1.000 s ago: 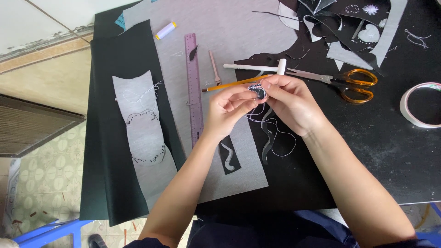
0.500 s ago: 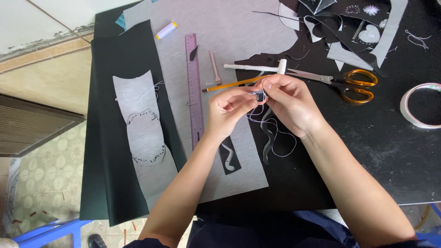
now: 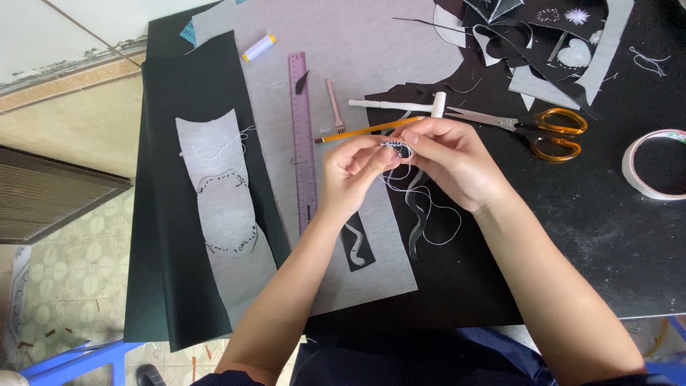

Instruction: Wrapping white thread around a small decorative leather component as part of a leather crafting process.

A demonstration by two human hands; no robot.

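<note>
Clutter rings my hands on the black table (image 3: 593,236): a purple ruler (image 3: 303,136) runs lengthwise on the grey fabric sheet (image 3: 357,64), a yellow pencil (image 3: 364,129) and a white-handled tool (image 3: 400,106) lie just beyond my fingers, orange-handled scissors (image 3: 543,130) sit to the right, and a tape roll (image 3: 654,164) lies at the far right. Nothing blocks my view of the small embroidered piece (image 3: 397,148), which sits above the table between both hands; it is too small to tell its long axis. White thread (image 3: 429,214) trails down from it toward me. My left hand (image 3: 354,171) and right hand (image 3: 450,161) both pinch it, fingertips closed on it.
</note>
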